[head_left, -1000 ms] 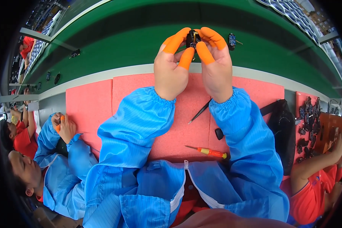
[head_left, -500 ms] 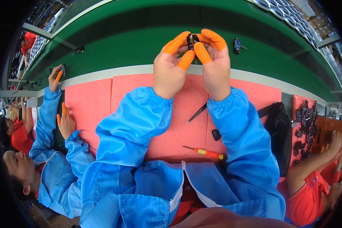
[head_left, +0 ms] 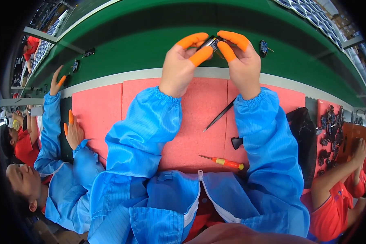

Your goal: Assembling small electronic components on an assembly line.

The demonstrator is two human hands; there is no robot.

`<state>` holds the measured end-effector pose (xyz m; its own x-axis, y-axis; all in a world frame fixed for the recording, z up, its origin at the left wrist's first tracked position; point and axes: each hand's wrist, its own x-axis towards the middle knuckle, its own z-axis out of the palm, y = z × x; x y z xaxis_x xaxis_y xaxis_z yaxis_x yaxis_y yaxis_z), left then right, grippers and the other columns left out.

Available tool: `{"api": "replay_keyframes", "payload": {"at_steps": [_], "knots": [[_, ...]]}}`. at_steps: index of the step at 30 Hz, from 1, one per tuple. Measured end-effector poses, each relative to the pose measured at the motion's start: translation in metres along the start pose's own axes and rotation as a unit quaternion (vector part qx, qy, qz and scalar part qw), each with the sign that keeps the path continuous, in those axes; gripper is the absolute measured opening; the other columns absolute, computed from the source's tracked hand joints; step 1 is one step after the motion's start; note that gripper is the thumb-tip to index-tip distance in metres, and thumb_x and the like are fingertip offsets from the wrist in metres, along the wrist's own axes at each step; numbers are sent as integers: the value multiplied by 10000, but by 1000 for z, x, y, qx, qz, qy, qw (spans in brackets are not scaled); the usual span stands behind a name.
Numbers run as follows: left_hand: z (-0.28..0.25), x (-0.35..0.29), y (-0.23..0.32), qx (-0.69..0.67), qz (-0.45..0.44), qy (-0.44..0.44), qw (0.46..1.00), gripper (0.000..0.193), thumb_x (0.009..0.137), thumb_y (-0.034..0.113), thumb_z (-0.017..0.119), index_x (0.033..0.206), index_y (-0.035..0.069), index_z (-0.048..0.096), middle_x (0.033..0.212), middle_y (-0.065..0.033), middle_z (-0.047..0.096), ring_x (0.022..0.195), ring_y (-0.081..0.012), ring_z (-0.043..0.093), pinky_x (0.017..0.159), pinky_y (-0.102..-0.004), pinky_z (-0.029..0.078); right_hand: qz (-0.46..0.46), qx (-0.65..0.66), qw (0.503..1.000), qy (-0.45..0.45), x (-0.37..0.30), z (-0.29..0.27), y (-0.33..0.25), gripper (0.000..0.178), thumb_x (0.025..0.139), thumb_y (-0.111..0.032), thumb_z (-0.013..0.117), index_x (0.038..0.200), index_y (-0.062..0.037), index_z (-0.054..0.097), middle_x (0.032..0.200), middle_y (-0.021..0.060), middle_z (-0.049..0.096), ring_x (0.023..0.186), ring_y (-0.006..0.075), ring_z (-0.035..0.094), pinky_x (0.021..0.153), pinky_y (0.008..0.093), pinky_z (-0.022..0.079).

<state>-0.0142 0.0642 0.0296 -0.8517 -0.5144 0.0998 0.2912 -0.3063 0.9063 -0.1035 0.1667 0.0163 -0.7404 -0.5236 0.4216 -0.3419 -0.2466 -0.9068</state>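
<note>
Above the green belt, my left hand (head_left: 177,67) pinches a small black electronic device (head_left: 210,43) between orange-capped fingertips. Its inner circuitry shows on one side, and a spot of yellow sits near its top. My right hand (head_left: 245,67), also in orange finger cots, closes its thumb and fingers on the device's right end. The fingers hide part of it, so I cannot tell whether that end is a separate piece. Below the hands, black tweezers (head_left: 218,116) lie slanted on the pink foam mat (head_left: 191,142), partly under my right sleeve.
A red-and-yellow screwdriver (head_left: 227,163) and a small black part (head_left: 236,142) lie by my right forearm. The green belt (head_left: 142,53) carries a blue circuit assembly (head_left: 264,48) and other small units. A black mesh bag (head_left: 301,140) lies right. A co-worker's hand (head_left: 74,134) rests left.
My hands have moved slightly apart, and the device has tilted from upright to slanted. The co-worker's far hand on the left has drawn back from a unit, which now stands on the belt.
</note>
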Motion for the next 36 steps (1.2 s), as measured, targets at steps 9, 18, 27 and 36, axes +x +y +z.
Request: {"api": "replay_keyframes", "payload": {"at_steps": [9,18,27,36], "knots": [[2,-4,-6,99,5,17,995,302,742,7,591,1034,-21,519,920,-68,556,810,-140,555,714,-238,463,49,120,991,36,1,6,-6,226,757,10,579,981,9,551,991,70,562,928,147,517,815,251,432],[11,-7,-4,-3,-4,34,999,284,770,-19,544,1050,-28,501,945,-83,553,845,-154,556,695,-269,504,69,153,985,30,0,4,-14,169,764,-24,586,932,-4,577,1048,84,544,906,146,524,819,250,430],[9,-8,-5,32,37,30,998,297,758,-42,551,1050,-30,501,965,-85,522,876,-162,539,692,-268,508,55,158,986,4,-3,8,-15,166,767,-6,573,931,5,549,1064,93,536,901,151,525,820,260,429],[7,-7,-9,88,85,20,992,293,741,-52,564,1030,-25,521,989,-85,456,910,-182,521,694,-272,516,110,258,960,-15,0,4,-10,199,785,7,536,983,13,509,1025,82,529,927,163,508,853,270,401]]}}
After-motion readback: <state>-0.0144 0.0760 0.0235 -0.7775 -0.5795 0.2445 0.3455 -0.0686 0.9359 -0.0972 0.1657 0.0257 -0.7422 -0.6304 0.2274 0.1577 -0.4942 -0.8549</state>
